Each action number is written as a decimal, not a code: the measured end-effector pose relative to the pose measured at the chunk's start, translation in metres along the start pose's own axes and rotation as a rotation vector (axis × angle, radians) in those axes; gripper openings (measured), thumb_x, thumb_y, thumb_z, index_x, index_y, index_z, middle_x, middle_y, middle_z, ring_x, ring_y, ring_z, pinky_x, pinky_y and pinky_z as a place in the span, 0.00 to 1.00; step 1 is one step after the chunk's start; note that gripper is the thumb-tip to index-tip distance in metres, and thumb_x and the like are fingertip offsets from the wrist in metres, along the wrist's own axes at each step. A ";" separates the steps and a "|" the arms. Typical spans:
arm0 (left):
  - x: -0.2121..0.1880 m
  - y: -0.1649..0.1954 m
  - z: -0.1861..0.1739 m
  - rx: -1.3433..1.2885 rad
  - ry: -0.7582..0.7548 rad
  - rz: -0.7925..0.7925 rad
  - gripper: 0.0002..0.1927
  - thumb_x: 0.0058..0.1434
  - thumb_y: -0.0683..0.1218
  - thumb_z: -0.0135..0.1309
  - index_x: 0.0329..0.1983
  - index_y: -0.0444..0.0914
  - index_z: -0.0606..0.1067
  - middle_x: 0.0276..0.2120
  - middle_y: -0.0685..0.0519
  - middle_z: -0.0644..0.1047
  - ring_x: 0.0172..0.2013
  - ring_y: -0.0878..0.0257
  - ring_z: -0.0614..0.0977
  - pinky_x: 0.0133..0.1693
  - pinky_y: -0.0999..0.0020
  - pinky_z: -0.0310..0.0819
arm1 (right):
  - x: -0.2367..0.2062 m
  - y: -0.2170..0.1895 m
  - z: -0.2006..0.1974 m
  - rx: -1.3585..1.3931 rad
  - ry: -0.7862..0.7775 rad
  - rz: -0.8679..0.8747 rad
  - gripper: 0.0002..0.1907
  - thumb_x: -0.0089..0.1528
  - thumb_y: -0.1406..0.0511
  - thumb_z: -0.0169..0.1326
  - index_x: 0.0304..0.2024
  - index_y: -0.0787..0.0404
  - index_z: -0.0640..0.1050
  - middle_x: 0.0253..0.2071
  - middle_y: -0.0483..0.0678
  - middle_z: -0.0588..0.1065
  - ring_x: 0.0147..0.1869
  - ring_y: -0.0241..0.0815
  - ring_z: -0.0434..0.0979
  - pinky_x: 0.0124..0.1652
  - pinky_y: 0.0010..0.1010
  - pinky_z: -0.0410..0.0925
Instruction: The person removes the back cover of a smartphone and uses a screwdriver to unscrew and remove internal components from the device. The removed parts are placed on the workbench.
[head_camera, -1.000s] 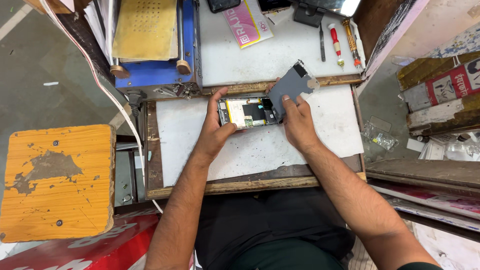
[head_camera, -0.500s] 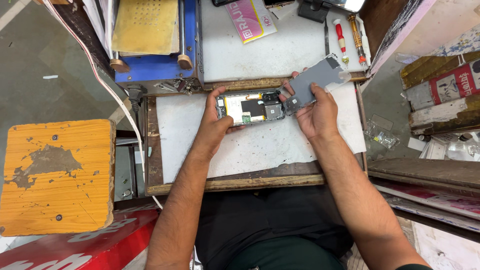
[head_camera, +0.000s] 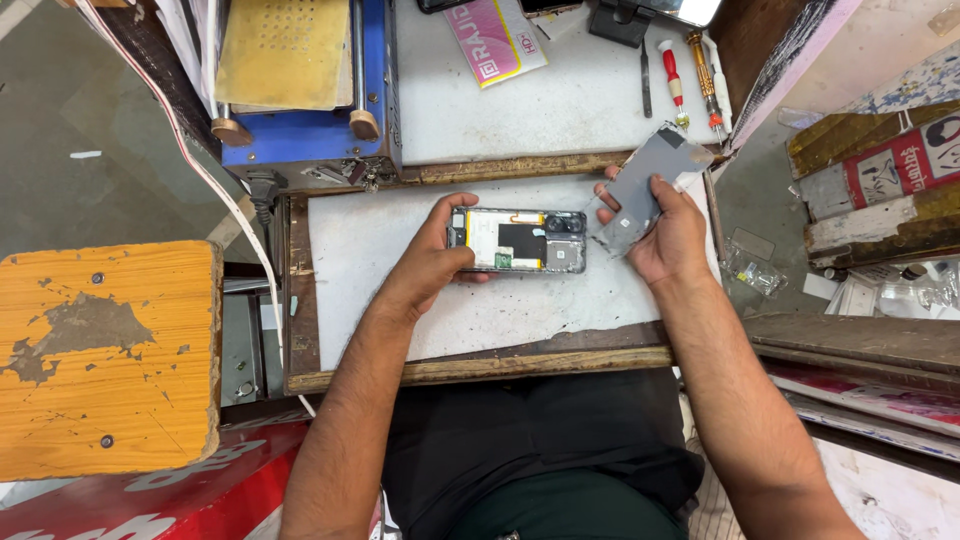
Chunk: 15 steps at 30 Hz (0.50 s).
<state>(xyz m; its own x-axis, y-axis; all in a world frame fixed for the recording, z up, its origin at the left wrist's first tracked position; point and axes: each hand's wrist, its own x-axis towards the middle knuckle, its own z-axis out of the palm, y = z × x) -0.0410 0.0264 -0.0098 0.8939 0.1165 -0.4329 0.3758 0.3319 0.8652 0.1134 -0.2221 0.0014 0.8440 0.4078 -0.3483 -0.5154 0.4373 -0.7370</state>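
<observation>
Worn and crowded, the repair bench is filling the view, and the person is sitting at it with a white work board (head_camera: 400, 300) in a wooden frame lying across the lap side. Starting at nine o'clock, an orange wooden stool (head_camera: 105, 355) with chipped paint is standing just beside the bench, well apart from the hands. At eleven o'clock a blue machine (head_camera: 300, 140) with a yellowish plate on top is sitting at the back edge, out of the working area. Moving to the centre, the left hand (head_camera: 425, 265) is gripping the left end of an opened phone (head_camera: 518, 241), fingers closed around its edges, and this is seeming to steady the phone flat on the white board so its exposed inner parts are facing up to the eyes. The phone is lying at the centre of the board, slightly toward twelve o'clock. At about two o'clock from it, the right hand (head_camera: 668, 228) is holding the grey back cover (head_camera: 648, 182), fingers curled around its lower part, lifted and tilted away from the phone, probably to keep it clear of the open body. At one o'clock, a red-handled screwdriver (head_camera: 671, 67) and other slim tools are lying on the rear surface, near enough for reaching. At three o'clock, stacked cardboard boxes (head_camera: 880, 170) are resting beyond the bench edge.
</observation>
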 end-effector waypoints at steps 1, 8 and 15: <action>0.000 0.000 0.000 -0.009 -0.013 0.001 0.40 0.52 0.31 0.45 0.70 0.44 0.58 0.52 0.38 0.75 0.40 0.55 0.85 0.35 0.66 0.86 | 0.002 -0.002 -0.001 -0.018 0.010 -0.007 0.23 0.74 0.62 0.35 0.68 0.68 0.61 0.59 0.62 0.77 0.57 0.57 0.81 0.47 0.44 0.78; -0.006 -0.002 -0.001 0.042 -0.127 -0.057 0.36 0.52 0.31 0.46 0.66 0.42 0.62 0.48 0.41 0.75 0.37 0.57 0.85 0.33 0.66 0.86 | 0.005 -0.049 -0.003 -0.265 0.022 -0.205 0.23 0.75 0.62 0.37 0.69 0.69 0.59 0.51 0.62 0.80 0.48 0.51 0.85 0.35 0.32 0.76; -0.009 -0.008 0.011 0.093 -0.190 -0.025 0.33 0.52 0.31 0.46 0.64 0.40 0.61 0.46 0.43 0.75 0.37 0.57 0.84 0.33 0.65 0.86 | 0.022 -0.032 0.031 -1.078 -0.168 -0.031 0.22 0.69 0.60 0.52 0.63 0.61 0.70 0.39 0.62 0.79 0.36 0.51 0.79 0.28 0.36 0.72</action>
<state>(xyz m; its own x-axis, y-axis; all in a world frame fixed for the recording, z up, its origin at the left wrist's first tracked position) -0.0493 0.0127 -0.0103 0.9108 -0.0722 -0.4065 0.4113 0.2440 0.8782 0.1442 -0.2026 0.0351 0.7812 0.5485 -0.2980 -0.0245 -0.4500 -0.8927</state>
